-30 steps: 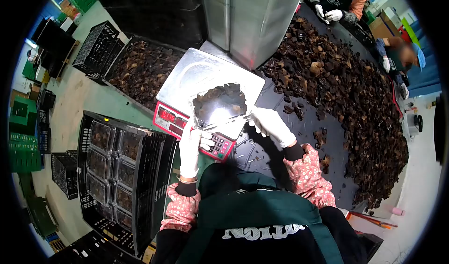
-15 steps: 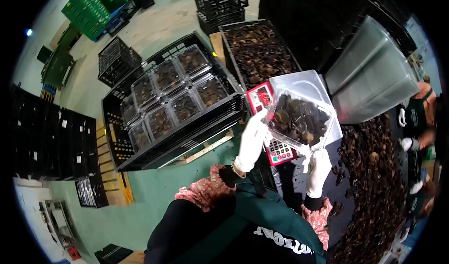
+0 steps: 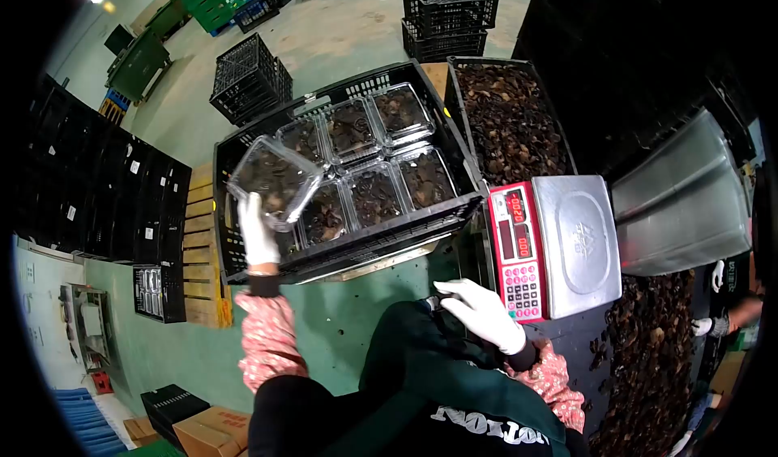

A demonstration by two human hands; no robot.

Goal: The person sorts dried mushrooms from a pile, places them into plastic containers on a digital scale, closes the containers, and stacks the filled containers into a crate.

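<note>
My left hand [image 3: 257, 234], in a white glove, grips the near edge of a clear plastic punnet [image 3: 275, 180] holding dark brown, mushroom-like pieces. The punnet is tilted over the left end of a black crate [image 3: 381, 234], where several similar filled punnets [image 3: 352, 129] sit in rows. My right hand [image 3: 480, 311], also gloved in white, holds nothing, and its fingers are stretched out. It is just left of the red-framed scale [image 3: 519, 291], close to the keypad. Nothing lies on the scale's metal plate [image 3: 577, 246].
Behind the scale stands a crate of loose dark pieces [image 3: 515, 121]. Translucent tubs [image 3: 681, 202] lean at the right, above a heap of dark pieces [image 3: 652, 352]. Another person's gloved hand [image 3: 702, 327] is at the far right. Stacked black crates [image 3: 113, 181] line the left.
The punnet has left the scale and moved left over the crate in my left hand. My right hand has let go of it and is beside the scale. The view has shifted.
</note>
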